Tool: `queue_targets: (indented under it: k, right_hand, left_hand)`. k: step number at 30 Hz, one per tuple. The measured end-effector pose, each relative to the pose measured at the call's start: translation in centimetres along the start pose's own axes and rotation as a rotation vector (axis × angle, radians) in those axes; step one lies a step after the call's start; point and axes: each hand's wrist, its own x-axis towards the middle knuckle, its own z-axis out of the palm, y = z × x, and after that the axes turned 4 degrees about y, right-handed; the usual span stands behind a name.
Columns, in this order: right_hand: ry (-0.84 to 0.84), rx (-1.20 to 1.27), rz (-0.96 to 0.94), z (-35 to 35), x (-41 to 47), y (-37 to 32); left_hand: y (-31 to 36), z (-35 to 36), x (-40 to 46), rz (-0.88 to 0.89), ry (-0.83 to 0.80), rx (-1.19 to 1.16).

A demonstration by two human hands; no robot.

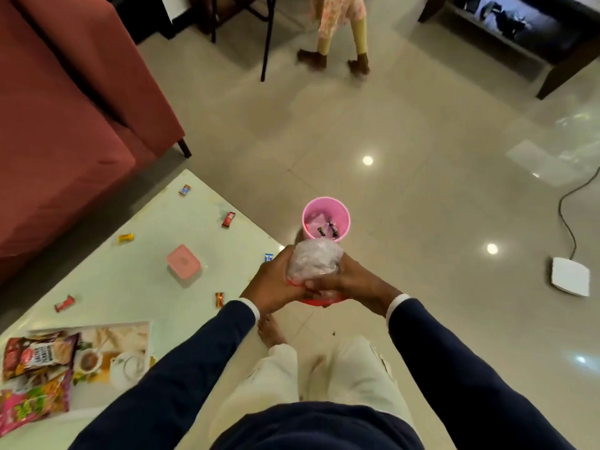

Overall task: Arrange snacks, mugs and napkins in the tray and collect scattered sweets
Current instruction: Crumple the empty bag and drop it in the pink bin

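Bag: crinkly clear plastic bag point(314, 261), squeezed between both hands.
Hands: left hand point(276, 280) and right hand point(350, 280) together, gripping it.
Bin: pink bin point(326, 219) at 12 o'clock, wrappers inside.
Worktop: sweets point(228, 219) scattered at 9 o'clock.

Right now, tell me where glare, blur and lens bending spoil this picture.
Head view: ceiling lights glare off the floor tiles; the person walking at the top is motion-blurred; the wide lens bends the sofa and table edge; both hands stay fairly sharp.

Both hands point(311, 280) around a clear crumpled bag point(313, 259) above pink bin point(326, 219).
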Motion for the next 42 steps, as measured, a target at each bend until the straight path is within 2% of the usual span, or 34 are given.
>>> queue_targets:
  k: [3,5,7,9,11,13,15,16,19,22,25,28,33,37,42]
  right_hand:
    - [0.088,-0.232,-0.085,-2.2,1.5,0.4]
    - [0.041,-0.453,-0.136,-3.9,2.6,1.4]
    - [0.017,-0.661,-0.173,-6.0,4.4,2.7]
    - [0.064,-0.708,-0.204,-8.3,6.6,4.0]
    - [0.083,-0.739,-0.19,-11.1,9.9,5.4]
    - [0.1,-0.778,-0.137,-14.3,14.2,7.5]
    - [0.154,-0.766,-0.028,-17.4,18.8,10.0]
    - [0.185,-0.769,0.039,-19.1,21.3,11.4]
    - [0.285,-0.864,0.174,-23.6,28.4,16.1]
    - [0.349,-1.036,0.131,-26.6,35.9,21.1]
    - [0.298,-1.11,0.049,-27.8,42.3,26.1]
    - [0.223,-1.156,0.021,-27.6,46.9,31.2]
    - [-0.161,-1.533,0.042,-25.8,48.4,37.7]
    - [-0.284,-1.605,0.168,-25.5,48.9,37.1]
    - [-0.183,-1.497,0.157,-25.6,48.2,30.6]
  left_hand:
    - [0.1,0.3,3.9,-0.103,0.084,-0.036]
    - [0.0,0.9,6.6,-0.198,0.032,-0.06]
    - [-0.3,2.2,9.5,-0.27,-0.088,-0.13]
    - [-0.9,3.7,11.9,-0.342,-0.191,-0.156]
    - [-1.5,5.3,14.6,-0.414,-0.199,-0.146]
    - [-1.9,6.5,18.0,-0.462,-0.142,-0.139]
    - [-3.2,7.5,21.8,-0.423,-0.025,-0.082]
    - [-4.3,8.0,23.9,-0.372,0.048,0.031]
    - [-7.3,9.3,29.0,-0.216,0.188,0.581]
    - [-10.7,11.6,34.4,-0.064,0.147,0.936]
    - [-14.4,13.3,39.5,0.012,0.122,1.047]
    - [-18.0,14.7,43.6,-0.045,0.143,1.038]
    - [-22.1,17.0,46.0,-0.084,0.073,1.096]
    - [-22.5,17.2,44.8,-0.087,0.009,1.115]
    - [-20.1,15.4,41.6,-0.035,0.069,1.149]
